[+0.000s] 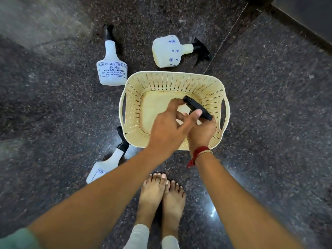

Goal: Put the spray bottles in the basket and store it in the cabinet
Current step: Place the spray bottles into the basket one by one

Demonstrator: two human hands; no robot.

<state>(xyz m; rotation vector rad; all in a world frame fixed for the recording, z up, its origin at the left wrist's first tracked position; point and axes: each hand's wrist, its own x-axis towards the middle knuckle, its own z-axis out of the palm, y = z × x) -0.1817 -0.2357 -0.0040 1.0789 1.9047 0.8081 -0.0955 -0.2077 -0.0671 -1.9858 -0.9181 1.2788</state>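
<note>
Lowering a light, rigid plastic bottle (196, 107) by its neck into the basket (172, 78), both hands (167, 130) closed around it.

I see a cream perforated basket (172, 83) on the floor, 1 black-nozzled spray bottle (196, 107) held over it, and 3 white bottles (112, 69) lying outside.

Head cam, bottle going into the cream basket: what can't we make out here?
- Body of the held spray bottle: head view, only the black trigger head shows; left hand and right hand cover the rest.
- Near white labelled bottle on the floor: left forearm hides its base and label.
- Cabinet: not identifiable; dark edge top right is cut off.
- Cream perforated plastic basket: near rim hidden by hands.
</note>
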